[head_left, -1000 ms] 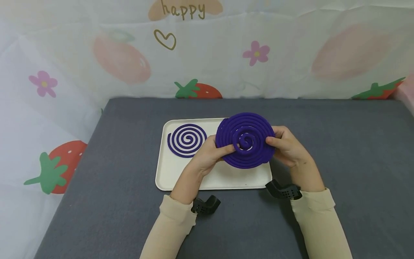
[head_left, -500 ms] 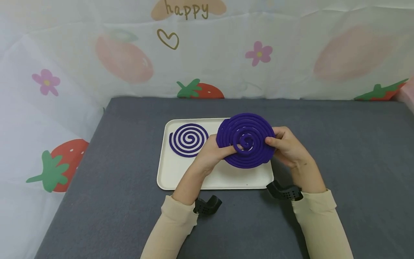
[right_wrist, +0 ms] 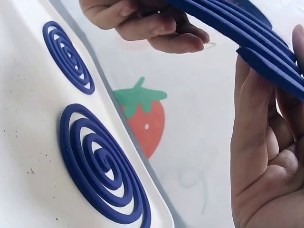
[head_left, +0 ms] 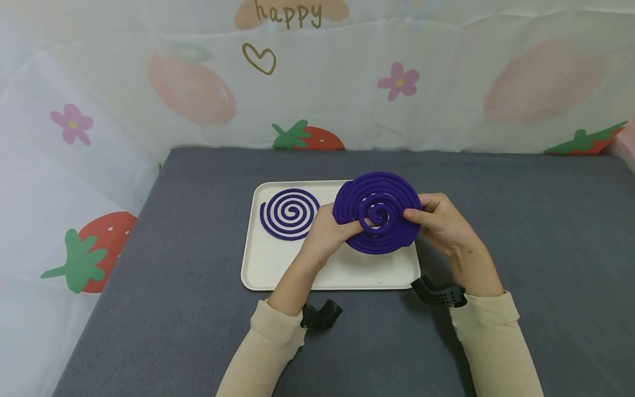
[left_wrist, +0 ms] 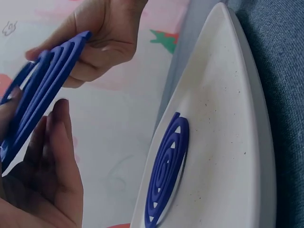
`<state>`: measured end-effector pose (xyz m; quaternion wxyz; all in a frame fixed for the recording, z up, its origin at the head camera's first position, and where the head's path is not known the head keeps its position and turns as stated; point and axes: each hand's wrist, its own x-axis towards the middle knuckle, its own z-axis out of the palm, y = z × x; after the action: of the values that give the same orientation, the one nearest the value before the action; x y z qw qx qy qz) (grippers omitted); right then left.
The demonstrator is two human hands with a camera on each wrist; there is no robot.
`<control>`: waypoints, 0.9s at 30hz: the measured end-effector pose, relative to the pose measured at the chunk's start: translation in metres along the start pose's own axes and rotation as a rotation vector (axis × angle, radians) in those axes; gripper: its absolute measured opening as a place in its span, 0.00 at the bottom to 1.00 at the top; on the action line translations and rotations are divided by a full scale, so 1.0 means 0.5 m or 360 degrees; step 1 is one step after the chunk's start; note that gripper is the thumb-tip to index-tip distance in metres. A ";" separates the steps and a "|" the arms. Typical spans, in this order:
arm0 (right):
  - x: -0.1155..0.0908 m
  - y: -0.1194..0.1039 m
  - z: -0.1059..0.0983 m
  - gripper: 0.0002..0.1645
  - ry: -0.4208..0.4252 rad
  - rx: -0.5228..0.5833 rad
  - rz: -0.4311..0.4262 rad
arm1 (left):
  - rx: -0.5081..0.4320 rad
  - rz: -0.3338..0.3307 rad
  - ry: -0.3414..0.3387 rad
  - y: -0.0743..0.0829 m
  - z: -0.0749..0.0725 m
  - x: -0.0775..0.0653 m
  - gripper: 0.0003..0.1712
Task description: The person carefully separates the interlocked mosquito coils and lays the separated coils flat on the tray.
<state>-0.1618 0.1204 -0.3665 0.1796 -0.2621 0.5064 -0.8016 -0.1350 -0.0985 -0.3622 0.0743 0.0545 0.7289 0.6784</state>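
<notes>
Two hands hold a set of dark blue-purple mosquito coils [head_left: 379,242] above the tray, their rings lying close together. My left hand [head_left: 324,234] grips the left side, its thumb over the front near the centre. At the opposite edge my right hand [head_left: 448,227] pinches the rim, thumb in front. A single mosquito coil [head_left: 292,210] lies flat on the left of the white tray [head_left: 367,280]. The right wrist view shows a second loose coil [right_wrist: 103,160] on the tray; in the head view the held coils cover it.
The tray stands on a grey cloth-covered table [head_left: 198,248]. A white curtain [head_left: 441,66] with strawberries and flowers hangs behind and to the left. Black wrist straps [head_left: 321,315] sit on both arms. Small dark specks dot the tray.
The held coils have tilted and risen very slightly, with both hands keeping their grip. My right thumb has slid a little further inward over the rim. The coil on the tray stays put.
</notes>
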 end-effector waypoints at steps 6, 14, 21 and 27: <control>-0.009 -0.007 -0.011 0.06 -0.0036 0.0031 -0.0033 | -0.0040 -0.0031 -0.0066 0.002 0.009 0.010 0.17; -0.001 0.006 -0.012 0.08 -0.0112 0.0026 0.0016 | -0.0128 -0.0055 -0.0089 -0.003 -0.002 0.001 0.17; -0.002 0.014 -0.014 0.07 -0.0073 0.0088 0.0050 | -0.0288 -0.0060 -0.0062 -0.004 -0.009 -0.004 0.19; -0.008 0.010 -0.019 0.08 -0.0021 0.0082 0.0032 | -0.0429 -0.0073 -0.0096 0.001 -0.004 -0.003 0.05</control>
<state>-0.1640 0.1273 -0.3753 0.1979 -0.2576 0.4870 -0.8107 -0.1341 -0.1005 -0.3614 0.1182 0.0476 0.6297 0.7663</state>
